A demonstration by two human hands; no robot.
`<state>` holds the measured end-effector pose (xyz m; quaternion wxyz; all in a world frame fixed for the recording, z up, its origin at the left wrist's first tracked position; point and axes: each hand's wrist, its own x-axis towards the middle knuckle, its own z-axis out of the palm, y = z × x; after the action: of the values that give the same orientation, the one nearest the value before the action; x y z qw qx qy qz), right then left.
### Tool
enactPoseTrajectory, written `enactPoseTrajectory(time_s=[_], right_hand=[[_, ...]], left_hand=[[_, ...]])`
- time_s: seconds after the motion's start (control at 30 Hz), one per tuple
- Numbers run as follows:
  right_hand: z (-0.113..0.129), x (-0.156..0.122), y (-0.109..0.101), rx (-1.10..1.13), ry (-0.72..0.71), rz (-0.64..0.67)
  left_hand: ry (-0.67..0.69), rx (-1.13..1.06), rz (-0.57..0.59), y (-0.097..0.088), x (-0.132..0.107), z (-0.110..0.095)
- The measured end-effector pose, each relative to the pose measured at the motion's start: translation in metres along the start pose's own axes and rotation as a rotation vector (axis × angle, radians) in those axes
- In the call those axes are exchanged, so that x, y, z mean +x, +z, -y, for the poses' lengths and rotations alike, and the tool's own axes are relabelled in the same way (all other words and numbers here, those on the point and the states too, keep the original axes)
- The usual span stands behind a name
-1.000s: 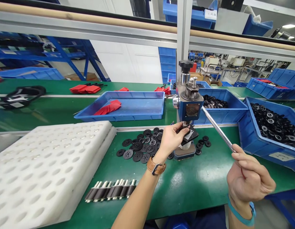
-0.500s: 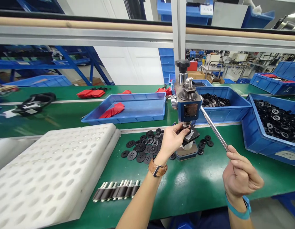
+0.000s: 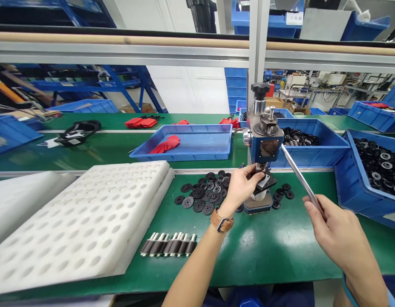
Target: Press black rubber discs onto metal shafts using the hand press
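Observation:
A small blue hand press (image 3: 265,147) stands on the green bench. My left hand (image 3: 243,186) reaches under its ram, thumb and fingers pinched on a small black part (image 3: 259,175) on the press's black fixture. My right hand (image 3: 333,232) is wrapped round the lower end of the press's long steel lever (image 3: 300,178). A pile of black discs (image 3: 205,192) lies just left of the press, and a few more discs (image 3: 283,192) lie to its right. A row of dark rotors with white shafts (image 3: 168,245) lies near the front edge.
A white foam tray with round holes (image 3: 85,219) fills the left of the bench. A blue tray with red pieces (image 3: 187,143) sits behind the discs. Blue bins of black parts (image 3: 370,170) stand at the right. An aluminium post (image 3: 255,51) rises behind the press.
The view has shifted, so everything sits further right in frame. My right hand has slid lower along the lever. My left hand stays pinched at the fixture under the ram.

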<state>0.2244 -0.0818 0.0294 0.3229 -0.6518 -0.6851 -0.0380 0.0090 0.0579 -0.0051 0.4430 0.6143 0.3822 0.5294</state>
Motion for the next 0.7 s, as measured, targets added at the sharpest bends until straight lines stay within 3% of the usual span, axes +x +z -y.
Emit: enactPoseTrajectory(time_s=[0.13, 0.23, 0.33, 0.43, 0.5, 0.57, 0.63, 0.7], right_hand=[[0.000, -0.007, 0.012, 0.047, 0.069, -0.154], [0.001, -0.009, 0.007, 0.103, 0.083, -0.133], [0.012, -0.002, -0.019, 0.155, 0.087, -0.152], [0.033, 0.014, -0.054, 0.088, 0.063, -0.435], [0.046, 0.025, -0.071, 0.073, -0.047, -0.639], [0.056, 0.034, -0.075, 0.143, -0.169, -0.745], [0.064, 0.033, -0.064, 0.253, -0.190, -0.765], [0.069, 0.021, -0.042, 0.377, -0.145, -0.774]], left_hand=[[0.029, 0.008, -0.029, 0.006, 0.000, 0.001], [0.079, 0.130, -0.076, 0.008, 0.002, -0.003], [0.155, 0.291, -0.154, 0.005, -0.001, -0.016], [0.189, 0.252, -0.295, -0.003, -0.022, -0.028], [0.065, -0.003, -0.350, -0.009, -0.046, -0.030], [-0.158, -0.439, -0.278, -0.012, -0.075, -0.026], [-0.361, -0.814, -0.250, -0.013, -0.105, -0.020], [-0.509, -1.042, -0.239, -0.011, -0.131, -0.015]])
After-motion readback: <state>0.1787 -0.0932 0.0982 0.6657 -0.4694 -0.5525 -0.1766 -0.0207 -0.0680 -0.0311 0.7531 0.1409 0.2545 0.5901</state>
